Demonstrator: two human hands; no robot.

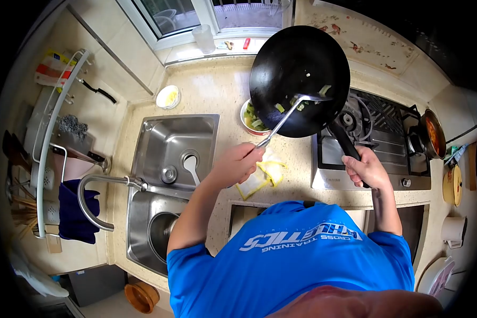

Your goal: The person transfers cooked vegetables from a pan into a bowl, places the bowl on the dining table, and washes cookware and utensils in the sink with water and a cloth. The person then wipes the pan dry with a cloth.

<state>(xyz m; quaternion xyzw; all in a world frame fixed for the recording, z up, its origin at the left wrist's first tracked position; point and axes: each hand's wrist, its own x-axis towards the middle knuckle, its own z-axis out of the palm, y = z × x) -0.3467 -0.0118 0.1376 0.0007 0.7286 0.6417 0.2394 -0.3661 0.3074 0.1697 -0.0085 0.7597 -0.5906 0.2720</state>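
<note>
The wok (281,63), tilted ahead of your right hand (367,168) gripping its handle (345,142), could drop greens (279,107) outside the bowl (253,132) beyond your left hand (237,165), clasping the spatula (285,120), if its rim drifts sideways.

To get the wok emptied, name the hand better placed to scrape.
Left, probably: the left hand holds the spatula, its blade among the green bits in the wok. The right hand holds the handle.
</note>
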